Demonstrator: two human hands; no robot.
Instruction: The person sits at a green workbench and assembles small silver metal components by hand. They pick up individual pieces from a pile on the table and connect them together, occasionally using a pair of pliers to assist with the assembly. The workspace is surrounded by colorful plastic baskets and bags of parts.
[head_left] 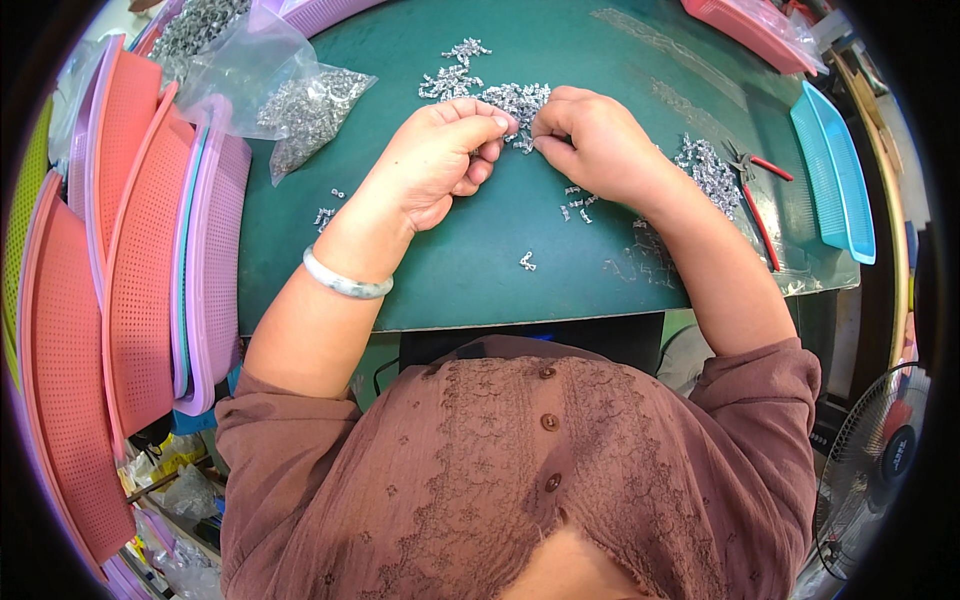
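Small silver metal parts lie in a heap (515,100) on the green tabletop, at the far middle. Beside it, my left hand (455,155) is closed, thumb and forefinger pinched and the other fingers curled. My right hand (600,145) faces it across a narrow gap, its fingers drawn together at the heap's right edge. Whatever either pinch holds is too small or hidden to make out. A few loose metal parts (578,204) lie below my right hand, and a single part (527,261) sits nearer me. Another heap (708,175) is beyond my right forearm.
Red-handled pliers (757,200) lie open by the right heap, near a blue basket (835,170). Pink and purple baskets (140,260) are stacked on the left. Clear bags of metal parts (318,110) rest at the far left. A fan (880,460) stands at lower right.
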